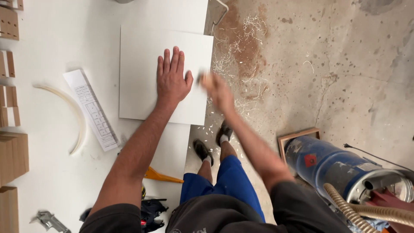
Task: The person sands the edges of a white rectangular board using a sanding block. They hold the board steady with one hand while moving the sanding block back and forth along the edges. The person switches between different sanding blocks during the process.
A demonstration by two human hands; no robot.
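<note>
On the white bench (56,172), the person's left hand (171,77) lies flat with its fingers spread, palm pressed down on a square white panel (142,60). That panel is plain, smooth and matt, with clean straight edges; it sits at the bench's right side, its right edge overhanging or level with the bench edge, above the floor. At that right edge is the right hand (215,88), blurred by motion; it seems closed around something small and pale with a dark tip, but whether it grips firmly cannot be told. Left of the panel, apart from it, a long narrow sheet of white paper (91,110) lies slantwise, printed with small grey table boxes. Beside it curves a thin cream-coloured strip (77,116), bent like an arc. Along the bench's far left edge stand stacks of tan wooden blocks (10,155). Near the lower left corner lies a small grey metal fitting (49,221), and by the person's left elbow an orange wedge-shaped tool (157,175) pokes out. Below the right hand, the concrete floor (345,64) is stained rusty brown and strewn with pale shavings (241,47). To the right, a blue drum-shaped vacuum (332,166) lies near the person, bearing a small red diamond-shaped label, with a ribbed tan hose (366,211) curling from it.
</note>
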